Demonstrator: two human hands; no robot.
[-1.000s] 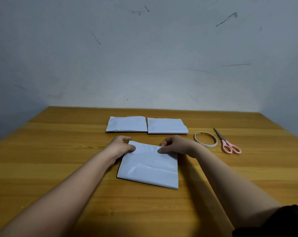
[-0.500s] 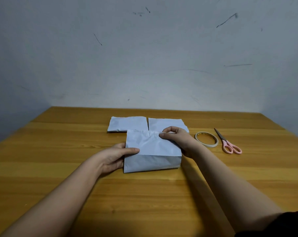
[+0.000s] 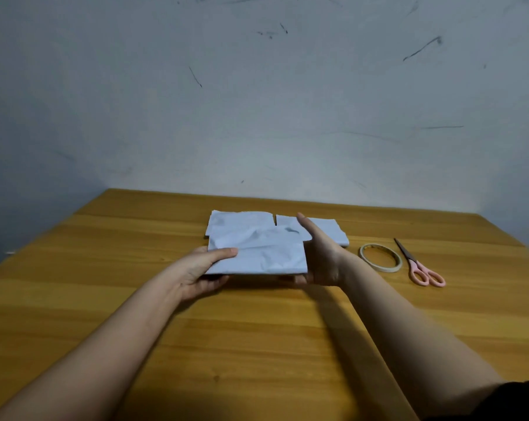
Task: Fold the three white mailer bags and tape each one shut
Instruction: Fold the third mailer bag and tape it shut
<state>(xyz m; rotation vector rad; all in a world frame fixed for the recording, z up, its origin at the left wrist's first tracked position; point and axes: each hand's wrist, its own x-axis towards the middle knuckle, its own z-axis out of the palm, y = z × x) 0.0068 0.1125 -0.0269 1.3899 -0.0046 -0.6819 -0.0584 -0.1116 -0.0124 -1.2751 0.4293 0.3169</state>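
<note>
The wooden counter [image 3: 287, 344] fills the lower half of the frame below a scuffed grey wall [image 3: 257, 117].

At centre frame the folded mailer bag [image 3: 257, 253] is held between both hands, seemingly just off the counter since a shadow shows below its near edge. Its long axis runs left to right across the frame. A folded flap lies over its upper half, with the flap's edge crossing the middle.

The left hand [image 3: 201, 273] grips the bag's left end, thumb on top and fingers underneath. The right hand [image 3: 319, 253] cups the right end, with straight fingers standing along that edge and others reaching under it.

Behind the held bag, toward the wall, two more folded bags lie flat side by side: the far left bag [image 3: 242, 220] and the far right bag [image 3: 333, 230], the latter partly hidden by the right hand.

The tape roll [image 3: 380, 257] lies right of centre, just beyond the right wrist, with the pink-handled scissors [image 3: 419, 264] further right, blades pointing away. Taping comes next, I judge, and it turns on this: the roll sits on the right hand's side, near it, so that hand is better placed to fetch it while the left keeps the flap down.

I can read no brand, label or writing anywhere; whether any bag carries tape I cannot tell.
</note>
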